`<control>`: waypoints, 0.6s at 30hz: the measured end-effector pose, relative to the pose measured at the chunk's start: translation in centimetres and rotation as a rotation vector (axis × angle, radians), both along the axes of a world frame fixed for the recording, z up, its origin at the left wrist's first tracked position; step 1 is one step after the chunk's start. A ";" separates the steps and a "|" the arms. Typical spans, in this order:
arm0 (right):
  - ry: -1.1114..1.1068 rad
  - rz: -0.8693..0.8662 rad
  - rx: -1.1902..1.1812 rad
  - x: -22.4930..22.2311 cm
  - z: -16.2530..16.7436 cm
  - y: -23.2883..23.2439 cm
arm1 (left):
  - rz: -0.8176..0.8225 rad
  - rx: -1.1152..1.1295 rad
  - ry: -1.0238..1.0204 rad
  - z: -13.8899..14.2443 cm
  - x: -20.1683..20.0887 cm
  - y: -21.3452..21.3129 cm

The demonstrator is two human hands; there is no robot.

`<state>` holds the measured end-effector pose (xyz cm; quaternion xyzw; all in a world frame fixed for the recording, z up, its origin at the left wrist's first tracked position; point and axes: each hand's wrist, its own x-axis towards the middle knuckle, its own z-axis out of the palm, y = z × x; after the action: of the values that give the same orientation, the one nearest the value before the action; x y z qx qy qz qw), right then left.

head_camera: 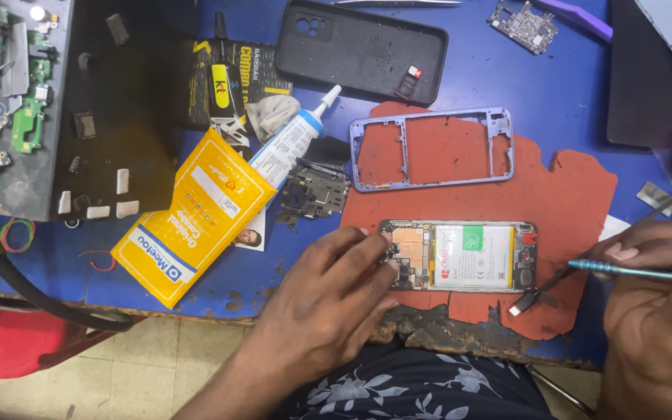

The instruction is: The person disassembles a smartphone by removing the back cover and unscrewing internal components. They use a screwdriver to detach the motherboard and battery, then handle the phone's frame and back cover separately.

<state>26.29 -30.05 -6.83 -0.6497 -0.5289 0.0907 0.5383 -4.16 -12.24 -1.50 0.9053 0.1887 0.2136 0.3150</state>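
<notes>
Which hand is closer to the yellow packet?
Left. The left hand rests on the opened phone's left end, just right of the yellow packet. The right hand, holding a thin tool, sits beyond the phone's far end.

— What kind of place is this?

— It is a small phone repair workshop. On the blue desk [554,101] lies an opened phone [460,255] on a worn red mat [577,194].

— What else shows it?

— A bare phone frame [432,148], a black back cover [361,48], loose circuit boards [524,25], a glue tube [293,140] and a tray of small spare parts [5,93]. The desk is scratched and burnt at its edge.
</notes>
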 end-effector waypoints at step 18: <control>0.097 0.007 0.028 -1.0 0.1 -0.3 | 0.032 0.077 -0.022 0.0 0.3 -0.2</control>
<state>25.30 -30.32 -6.75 -0.6352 -0.5056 0.1165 0.5721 -3.90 -12.45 -1.53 0.9113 0.1913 0.2356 0.2785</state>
